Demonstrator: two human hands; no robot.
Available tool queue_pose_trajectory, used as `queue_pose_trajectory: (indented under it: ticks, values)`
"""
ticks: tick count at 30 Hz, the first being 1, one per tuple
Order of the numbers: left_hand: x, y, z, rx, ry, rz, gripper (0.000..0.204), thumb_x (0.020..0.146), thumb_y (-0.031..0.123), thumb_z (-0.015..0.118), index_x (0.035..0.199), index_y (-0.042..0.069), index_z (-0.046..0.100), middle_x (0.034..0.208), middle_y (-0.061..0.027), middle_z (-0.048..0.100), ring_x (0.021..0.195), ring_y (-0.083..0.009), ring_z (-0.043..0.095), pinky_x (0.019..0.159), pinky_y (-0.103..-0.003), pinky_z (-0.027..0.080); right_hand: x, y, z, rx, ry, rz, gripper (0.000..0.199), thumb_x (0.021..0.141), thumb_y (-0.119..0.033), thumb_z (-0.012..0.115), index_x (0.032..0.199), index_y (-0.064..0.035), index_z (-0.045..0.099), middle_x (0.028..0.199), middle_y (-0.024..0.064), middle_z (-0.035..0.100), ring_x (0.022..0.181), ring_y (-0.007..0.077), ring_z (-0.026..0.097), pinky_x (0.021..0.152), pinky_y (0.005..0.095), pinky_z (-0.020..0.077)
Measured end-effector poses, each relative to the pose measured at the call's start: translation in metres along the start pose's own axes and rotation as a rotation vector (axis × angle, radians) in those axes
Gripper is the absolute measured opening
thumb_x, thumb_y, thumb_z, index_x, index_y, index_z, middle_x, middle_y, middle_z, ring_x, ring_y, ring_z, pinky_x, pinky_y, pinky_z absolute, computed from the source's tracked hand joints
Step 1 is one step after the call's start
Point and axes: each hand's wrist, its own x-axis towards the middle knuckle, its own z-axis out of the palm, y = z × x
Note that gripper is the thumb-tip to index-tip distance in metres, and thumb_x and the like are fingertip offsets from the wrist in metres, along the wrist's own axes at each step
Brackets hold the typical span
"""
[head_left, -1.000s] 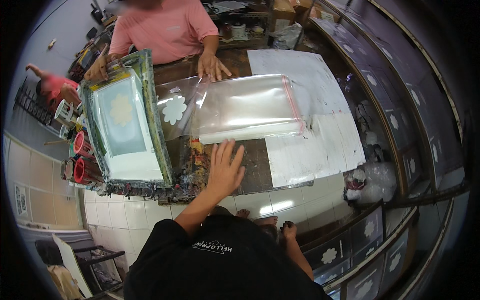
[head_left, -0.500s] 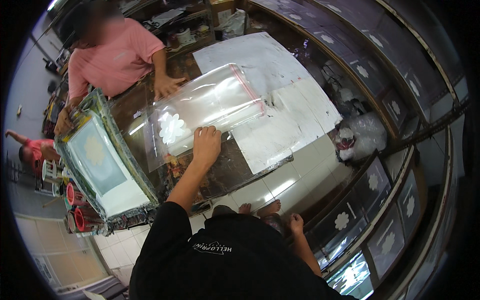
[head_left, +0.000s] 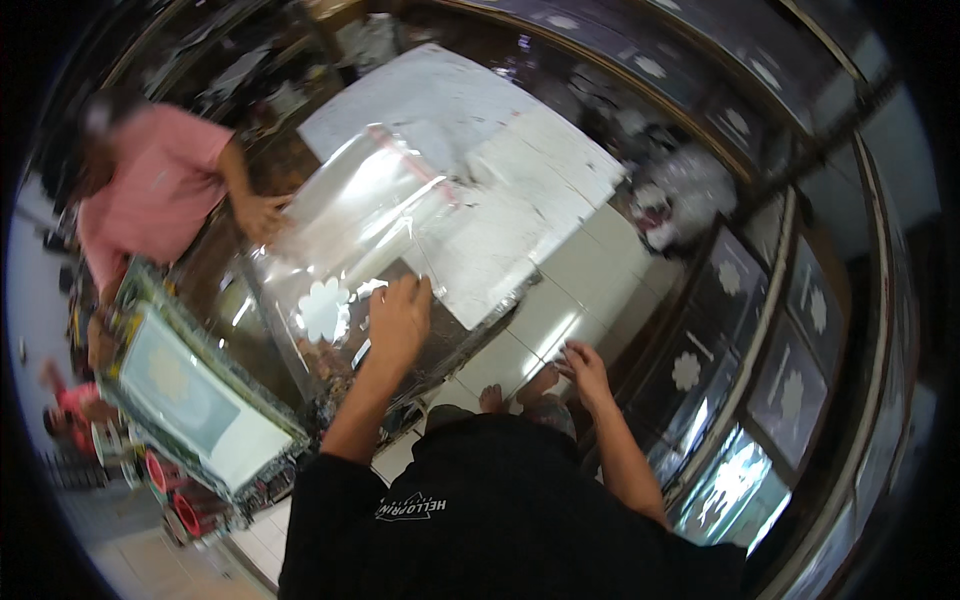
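My left hand (head_left: 398, 318) has its fingers closed at the near edge of a clear plastic bag (head_left: 345, 225) on the table. A white flower shape (head_left: 323, 310) shows on the bag, and reddish lines run along its far end. Blur hides the exact grip. My right hand (head_left: 582, 372) hangs beside the table in front of my body, fingers loosely apart, with nothing in it. Across the table a co-worker's hand (head_left: 262, 218) rests at the bag's far edge. That person's other hand (head_left: 101, 340) is at a framed printing screen (head_left: 185, 385) with a pale flower.
White boards (head_left: 540, 190) cover the table's right part. Racks with flower-printed sheets (head_left: 700, 350) stand to my right. A bundle of clear plastic (head_left: 685, 200) lies beyond the table corner. Red cans (head_left: 195, 510) stand by the screen. Another person (head_left: 75, 415) is farther left.
My left hand has drawn slightly nearer to me, and the bag's near part has shifted with it. My right hand has risen and its fingers have loosened. The view has turned and shifted.
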Motion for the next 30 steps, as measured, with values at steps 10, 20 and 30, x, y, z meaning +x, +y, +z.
queue_pose_trajectory:
  ticks: [10,20,30]
  values:
    - [-0.022,0.164,-0.008,-0.425,-0.126,0.511,0.041,0.081,0.009,0.067,0.122,0.008,0.067,0.098,-0.0075,0.059,0.092,-0.0234,0.059,0.080,-0.041,0.041,-0.038,-0.139,0.044,-0.049,-0.402,-0.077,0.039,0.102,-0.030,0.061,0.133,-0.0065,0.059,0.136,0.0073,0.057,0.126,0.0239,0.056,0.103,0.0420,0.0497]
    - [-0.013,0.228,-0.012,-0.850,-0.431,0.842,0.053,0.088,0.027,0.071,0.132,0.001,0.059,0.114,-0.0129,0.059,0.106,-0.0271,0.057,0.091,-0.043,0.042,-0.087,-0.074,-0.081,-0.067,0.258,-0.218,0.029,0.093,0.000,0.056,0.121,0.0035,0.064,0.103,0.0150,0.074,0.089,0.0185,0.072,0.082,0.0294,0.0581]
    - [0.035,0.139,0.023,-0.684,-0.273,0.282,0.056,0.081,0.007,0.072,0.134,-0.002,0.056,0.136,-0.0263,0.053,0.127,-0.0449,0.050,0.108,-0.053,0.038,-0.079,-0.065,-0.191,-0.428,0.528,-0.191,0.050,0.091,0.007,0.049,0.140,0.0012,0.054,0.138,0.0166,0.059,0.107,0.0191,0.069,0.090,0.0308,0.0563]
